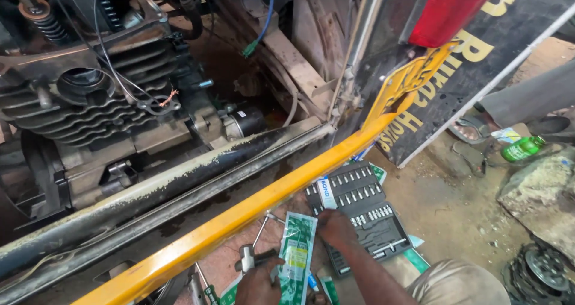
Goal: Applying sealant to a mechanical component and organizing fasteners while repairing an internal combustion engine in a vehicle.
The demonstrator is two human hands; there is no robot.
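My left hand (pixel 259 286) is low in the view, closed around a metal ratchet wrench (pixel 247 258) whose thin shaft points up toward the yellow bar. My right hand (pixel 335 228) reaches down to the near left edge of an open black socket set case (pixel 365 212) that lies on the dirt floor. Its fingertips are curled down and hidden, so I cannot tell whether they hold a socket. A green and white flat packet (pixel 297 251) lies between the two hands.
A yellow metal bar (pixel 251 212) runs diagonally above the hands, with a dark frame rail (pixel 179 182) and a finned engine (pixel 90 101) behind it. On the right are a green bottle (pixel 522 149), another person's sandalled foot (pixel 473 129), a stone (pixel 539 188) and a round metal part (pixel 539 273).
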